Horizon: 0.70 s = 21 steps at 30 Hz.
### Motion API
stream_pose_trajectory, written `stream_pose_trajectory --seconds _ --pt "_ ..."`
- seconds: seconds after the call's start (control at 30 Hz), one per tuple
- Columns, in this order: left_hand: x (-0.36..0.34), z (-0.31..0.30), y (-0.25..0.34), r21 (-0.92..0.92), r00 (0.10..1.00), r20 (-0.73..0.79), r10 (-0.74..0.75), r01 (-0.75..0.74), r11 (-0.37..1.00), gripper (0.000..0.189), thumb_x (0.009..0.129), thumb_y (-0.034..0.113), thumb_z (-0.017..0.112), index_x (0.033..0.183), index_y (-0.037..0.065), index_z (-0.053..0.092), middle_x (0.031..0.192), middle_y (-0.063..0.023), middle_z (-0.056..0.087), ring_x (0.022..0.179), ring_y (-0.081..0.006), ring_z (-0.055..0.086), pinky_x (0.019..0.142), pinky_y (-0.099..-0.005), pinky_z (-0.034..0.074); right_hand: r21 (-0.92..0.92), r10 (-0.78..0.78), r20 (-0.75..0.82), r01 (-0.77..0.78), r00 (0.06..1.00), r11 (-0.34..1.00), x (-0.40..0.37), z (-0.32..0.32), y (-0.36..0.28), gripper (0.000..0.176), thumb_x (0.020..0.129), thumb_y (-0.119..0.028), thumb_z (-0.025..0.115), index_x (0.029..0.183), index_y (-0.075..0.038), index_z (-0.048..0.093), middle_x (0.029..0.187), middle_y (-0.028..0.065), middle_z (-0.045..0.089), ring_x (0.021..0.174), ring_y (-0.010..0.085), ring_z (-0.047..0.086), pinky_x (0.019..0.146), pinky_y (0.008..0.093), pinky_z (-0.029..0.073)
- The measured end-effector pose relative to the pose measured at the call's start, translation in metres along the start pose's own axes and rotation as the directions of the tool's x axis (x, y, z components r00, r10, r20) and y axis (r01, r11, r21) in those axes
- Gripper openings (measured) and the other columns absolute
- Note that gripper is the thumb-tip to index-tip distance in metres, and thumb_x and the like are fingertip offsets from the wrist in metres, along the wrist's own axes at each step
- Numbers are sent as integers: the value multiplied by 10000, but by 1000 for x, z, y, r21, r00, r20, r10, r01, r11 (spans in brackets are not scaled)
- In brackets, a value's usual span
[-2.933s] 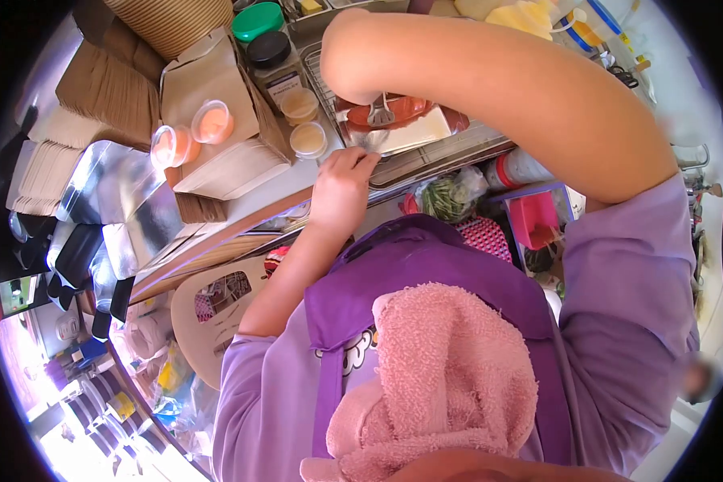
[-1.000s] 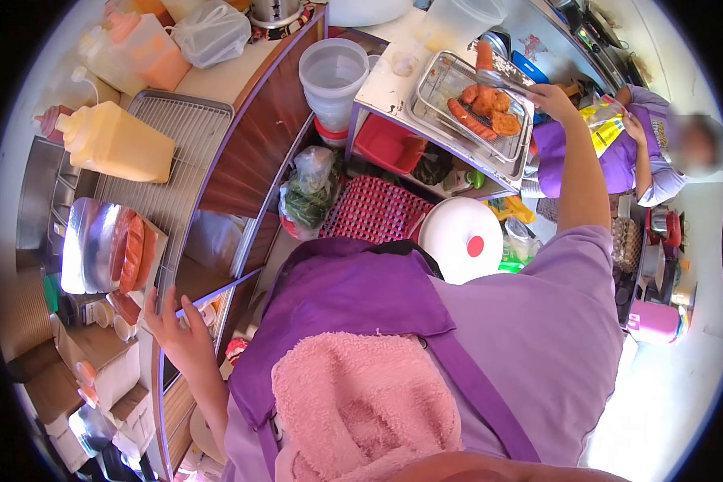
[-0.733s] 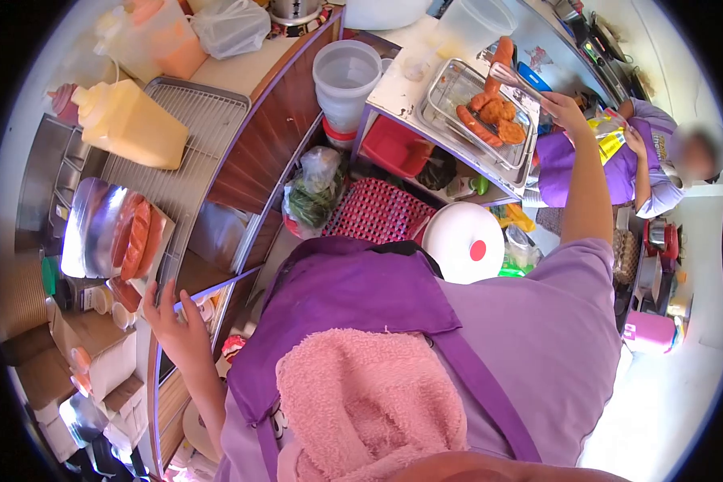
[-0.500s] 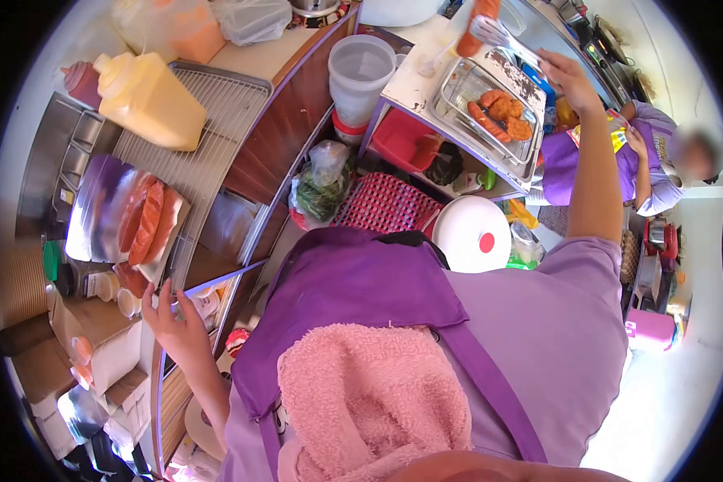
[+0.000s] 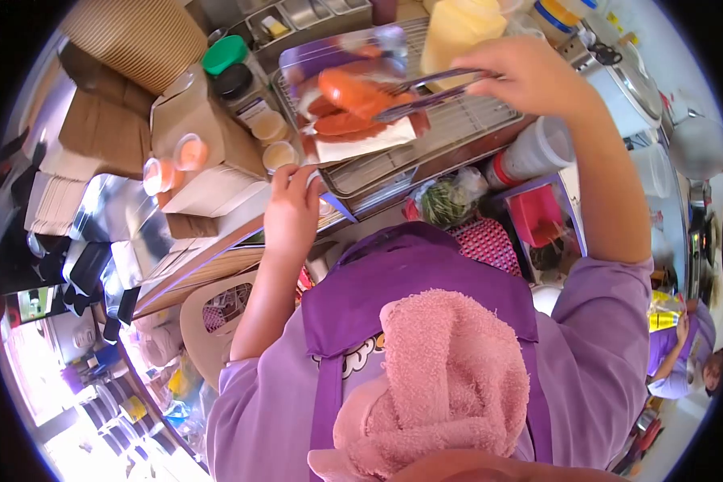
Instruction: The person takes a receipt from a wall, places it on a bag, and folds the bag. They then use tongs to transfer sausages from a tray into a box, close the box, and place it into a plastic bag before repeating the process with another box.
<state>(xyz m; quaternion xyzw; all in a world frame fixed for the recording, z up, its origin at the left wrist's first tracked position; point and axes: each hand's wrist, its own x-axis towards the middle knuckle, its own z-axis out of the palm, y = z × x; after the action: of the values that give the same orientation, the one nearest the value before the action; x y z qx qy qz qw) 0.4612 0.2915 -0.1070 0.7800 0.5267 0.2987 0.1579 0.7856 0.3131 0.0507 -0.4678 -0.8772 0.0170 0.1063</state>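
Observation:
My right hand [image 5: 522,76] grips a pair of dark tongs [image 5: 450,95], reaching across the wire rack [image 5: 482,115]. At the tongs' tips is an orange-red sausage [image 5: 352,94], blurred by motion. More sausages [image 5: 341,124] lie just below it in an open purple and silver wrapper [image 5: 297,58] with white paper [image 5: 369,146] at its near edge. My left hand [image 5: 292,213] is at the rack's near left corner, fingers curled together. What they pinch, if anything, is hidden. Small sauce cups [image 5: 280,155] stand beside those fingers.
A bottle of yellow sauce [image 5: 458,40] stands behind the tongs. Cardboard boxes [image 5: 209,145], a stack of brown containers [image 5: 136,40] and a green-lidded jar [image 5: 225,56] crowd the left counter. A co-worker [image 5: 687,345] stands far right, holding a yellow packet.
My view has turned left towards the counter. My right hand has brought the tongs and sausage from the fried-food tray to the wrapper. My left fingers, spread before, are now curled.

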Motion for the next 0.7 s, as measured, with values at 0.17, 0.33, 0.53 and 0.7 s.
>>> stream_pose_trajectory --seconds 0.17,0.33,0.53,0.7 --pt "14 -1 0 -17 990 -65 123 -124 992 236 806 63 547 1039 41 520 951 -153 531 801 -336 559 661 -397 476 -283 -64 259 139 964 949 55 31 -32 236 673 -215 668 822 -39 618 809 107 620 751 305 585 644 393 453" --pt "18 10 -12 -5 979 -54 198 -198 980 226 799 48 539 1024 26 544 951 -154 552 831 -323 559 699 -379 466 -415 32 395 147 918 898 77 31 -65 149 625 -172 666 684 -43 624 684 132 606 677 316 590 597 396 465" --pt "18 16 -26 6 971 26 238 -238 971 214 679 -56 466 858 34 539 904 -134 561 866 -299 556 749 -369 466 -429 -107 335 252 936 868 76 49 -71 75 583 -129 594 573 -69 639 614 129 605 633 282 615 567 391 482" --pt "24 11 -20 -46 962 -37 272 -273 961 99 741 -3 508 832 29 527 848 -123 544 775 -318 558 663 -382 468 -388 -53 378 210 924 897 78 31 -72 127 619 -200 628 603 -76 651 627 120 615 631 274 618 561 383 478"
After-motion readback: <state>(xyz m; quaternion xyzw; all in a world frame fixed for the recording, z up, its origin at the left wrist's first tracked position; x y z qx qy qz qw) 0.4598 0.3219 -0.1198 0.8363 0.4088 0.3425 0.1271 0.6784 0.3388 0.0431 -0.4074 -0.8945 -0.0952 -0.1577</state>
